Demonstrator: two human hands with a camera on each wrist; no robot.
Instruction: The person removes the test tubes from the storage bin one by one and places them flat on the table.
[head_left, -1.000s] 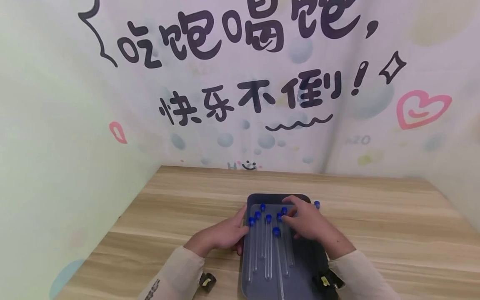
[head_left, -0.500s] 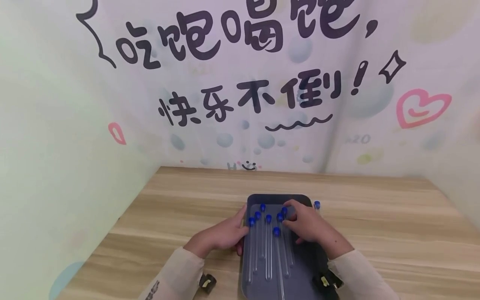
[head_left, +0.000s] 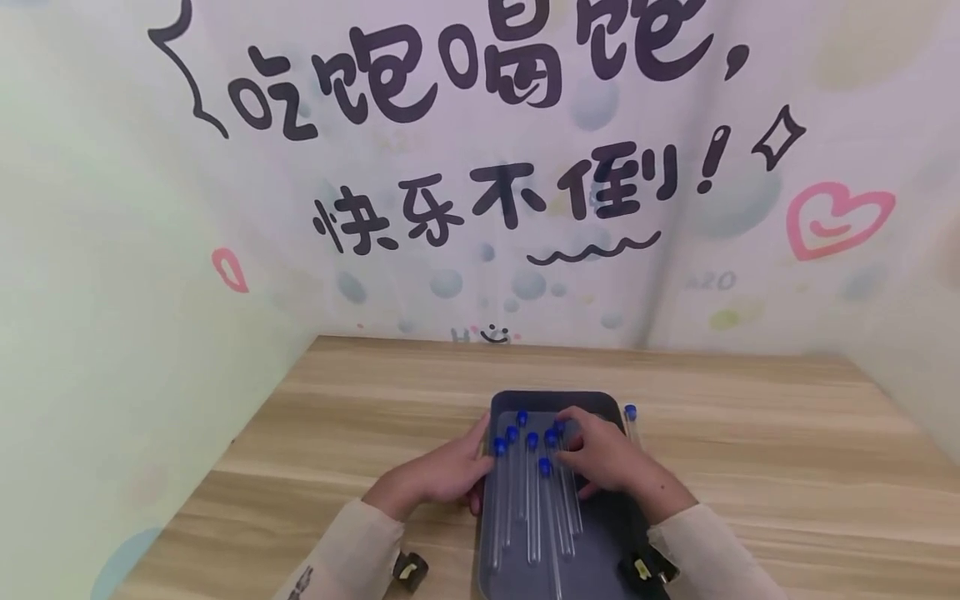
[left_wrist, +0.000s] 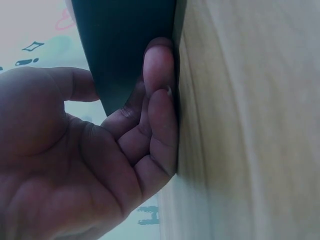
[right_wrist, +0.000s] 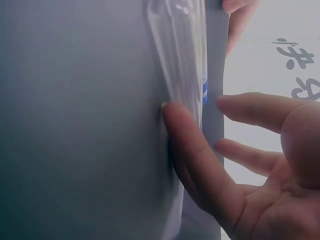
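Note:
A dark grey tray (head_left: 603,550) on the table holds several clear test tubes (head_left: 533,508) with blue caps, lying lengthwise. My left hand (head_left: 446,471) grips the tray's left wall. In the left wrist view its thumb rests at the rim, and curled fingers press the outer side near the table. Inside the tray, my right hand (head_left: 603,454) is at the capped ends of the rightmost tubes. In the right wrist view one extended finger (right_wrist: 192,145) touches the side of the bunched tubes (right_wrist: 182,55). Thumb and another finger stand apart from them. Some caps are partly hidden by this hand.
Just outside the tray's right wall lies another blue-capped test tube (head_left: 631,412), partly hidden by the right arm. The wooden table (head_left: 810,467) reaches back to a printed cloth wall (head_left: 420,292). Dark straps with small devices (head_left: 409,572) are at both wrists.
My right hand has shifted a little to the left, and the tubes beside it have moved slightly left, closer to the others. The left hand keeps its grip on the tray.

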